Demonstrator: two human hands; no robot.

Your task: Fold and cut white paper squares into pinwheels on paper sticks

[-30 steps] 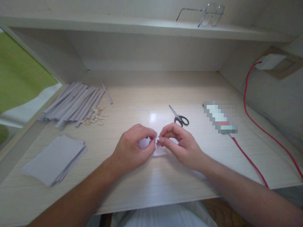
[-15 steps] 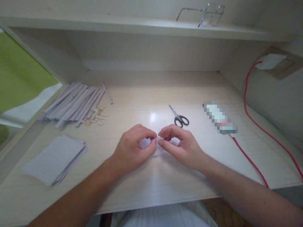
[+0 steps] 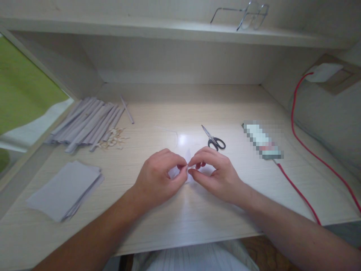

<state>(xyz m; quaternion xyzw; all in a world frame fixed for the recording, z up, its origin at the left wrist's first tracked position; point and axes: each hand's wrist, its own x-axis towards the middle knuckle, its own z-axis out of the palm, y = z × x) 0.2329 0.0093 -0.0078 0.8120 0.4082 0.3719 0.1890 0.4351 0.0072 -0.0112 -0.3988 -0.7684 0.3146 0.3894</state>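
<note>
A small piece of white paper (image 3: pixel 188 178) sits between my two hands, low over the desk. My left hand (image 3: pixel 159 173) pinches it between thumb and forefinger. From the other side, the thumb and forefinger of my right hand (image 3: pixel 218 171) close on its middle, where a small pale bit shows between the tips. One pointed part of the paper rises above the fingertips; the rest is mostly covered by my hands. Scissors (image 3: pixel 213 139) with black handles lie just beyond my right hand. A thin pale thread (image 3: pixel 170 131) rests on the desk past my left hand.
Rolled paper sticks (image 3: pixel 90 122) are piled at the left, with twisted pale scraps (image 3: pixel 114 138) beside them. Nearer lies a stack of paper sheets (image 3: pixel 66 190). On the right are a phone (image 3: pixel 261 140) and its red cable (image 3: pixel 299 192). Eyeglasses (image 3: pixel 251 15) rest on the shelf above.
The paper between my fingers has shifted, and a pointed part now stands up above the fingertips. My right fingers have moved slightly; my left hand is nearly still.
</note>
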